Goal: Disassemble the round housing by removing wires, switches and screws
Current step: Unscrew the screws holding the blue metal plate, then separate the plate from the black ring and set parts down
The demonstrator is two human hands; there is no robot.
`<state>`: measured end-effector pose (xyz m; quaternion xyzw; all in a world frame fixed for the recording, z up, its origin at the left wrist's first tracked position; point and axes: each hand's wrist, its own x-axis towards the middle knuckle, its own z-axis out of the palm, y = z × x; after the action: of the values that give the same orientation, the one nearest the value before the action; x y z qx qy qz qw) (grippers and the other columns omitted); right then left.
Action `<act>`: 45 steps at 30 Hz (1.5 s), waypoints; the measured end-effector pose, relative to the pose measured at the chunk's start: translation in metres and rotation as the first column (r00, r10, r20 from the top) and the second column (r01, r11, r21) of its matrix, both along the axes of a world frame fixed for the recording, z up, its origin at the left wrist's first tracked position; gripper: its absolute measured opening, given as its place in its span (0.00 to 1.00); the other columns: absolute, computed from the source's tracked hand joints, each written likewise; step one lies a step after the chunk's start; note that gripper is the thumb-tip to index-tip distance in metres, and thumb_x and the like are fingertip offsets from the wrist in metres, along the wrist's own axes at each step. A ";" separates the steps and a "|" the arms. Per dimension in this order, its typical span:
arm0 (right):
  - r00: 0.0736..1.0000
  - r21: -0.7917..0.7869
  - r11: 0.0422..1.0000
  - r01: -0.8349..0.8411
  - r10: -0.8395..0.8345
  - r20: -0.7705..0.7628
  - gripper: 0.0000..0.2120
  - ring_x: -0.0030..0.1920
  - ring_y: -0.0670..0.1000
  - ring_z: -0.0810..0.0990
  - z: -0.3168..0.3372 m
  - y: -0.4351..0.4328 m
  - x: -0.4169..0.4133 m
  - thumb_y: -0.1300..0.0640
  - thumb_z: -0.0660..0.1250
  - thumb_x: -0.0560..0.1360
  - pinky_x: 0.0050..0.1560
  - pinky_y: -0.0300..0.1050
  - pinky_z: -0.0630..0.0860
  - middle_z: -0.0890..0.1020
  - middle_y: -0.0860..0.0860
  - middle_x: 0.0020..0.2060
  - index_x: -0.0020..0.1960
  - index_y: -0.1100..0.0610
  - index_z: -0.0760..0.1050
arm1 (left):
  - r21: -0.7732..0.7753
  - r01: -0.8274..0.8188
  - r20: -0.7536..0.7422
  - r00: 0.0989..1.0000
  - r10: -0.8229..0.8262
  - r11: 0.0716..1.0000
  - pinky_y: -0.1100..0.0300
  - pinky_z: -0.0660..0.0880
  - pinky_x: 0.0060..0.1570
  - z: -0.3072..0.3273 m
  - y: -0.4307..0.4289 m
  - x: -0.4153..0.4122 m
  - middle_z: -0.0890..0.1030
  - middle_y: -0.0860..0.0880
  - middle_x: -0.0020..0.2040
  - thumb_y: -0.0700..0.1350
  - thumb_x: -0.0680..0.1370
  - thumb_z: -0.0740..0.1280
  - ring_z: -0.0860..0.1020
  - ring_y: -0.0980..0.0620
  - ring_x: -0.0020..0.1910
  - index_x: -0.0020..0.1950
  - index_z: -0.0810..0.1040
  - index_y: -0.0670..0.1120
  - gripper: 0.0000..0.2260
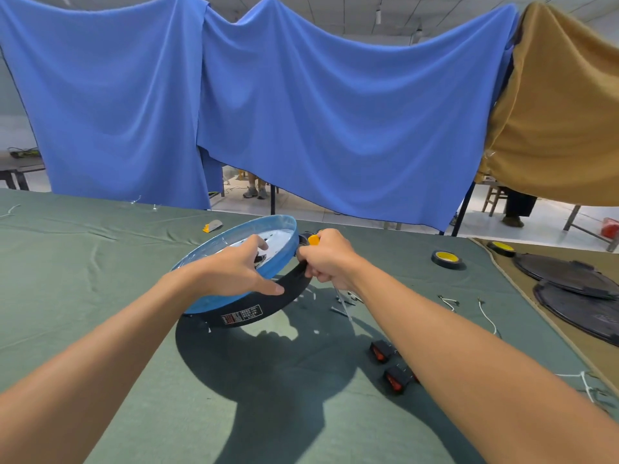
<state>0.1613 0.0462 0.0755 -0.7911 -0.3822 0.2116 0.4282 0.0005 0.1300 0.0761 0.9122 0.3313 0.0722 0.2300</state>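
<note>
The round housing (217, 301), blue-filmed on its rim with a black underside and a white label, is tilted up on the green cloth. My left hand (239, 271) grips its near rim, thumb along the outside and fingers inside the shiny dish. My right hand (326, 259) is curled round a screwdriver with a yellow handle (314, 239), its metal shaft (341, 301) pointing down at the table beside the housing's right edge. Two black rocker switches with red buttons (382, 351) (397, 378) lie loose to the right. White wires (487, 316) lie further right.
Two rolls of black-and-yellow tape (447, 259) (500, 248) sit at the right. Two dark round covers (566, 274) (579, 313) lie on the tan cloth at the far right. A small yellow-and-grey piece (212, 226) lies beyond the housing. Small screws and bits (348, 299) are scattered nearby.
</note>
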 end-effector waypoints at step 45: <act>0.716 0.071 0.794 0.604 -0.502 -0.485 0.17 0.21 0.46 0.64 -0.049 -0.051 0.141 0.69 0.51 0.77 0.17 0.33 0.57 0.77 0.62 0.38 0.63 0.66 0.70 | 0.476 0.067 -0.119 0.993 -0.011 0.877 0.55 0.65 0.52 -0.073 -0.021 0.072 0.66 0.50 0.51 0.68 0.71 0.66 0.67 0.46 0.57 0.56 0.68 0.48 0.27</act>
<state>0.3027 -0.0049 0.0264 -0.7458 -0.0403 0.2020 0.6335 0.0730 0.1087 0.0035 0.9499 0.2970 0.0955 -0.0204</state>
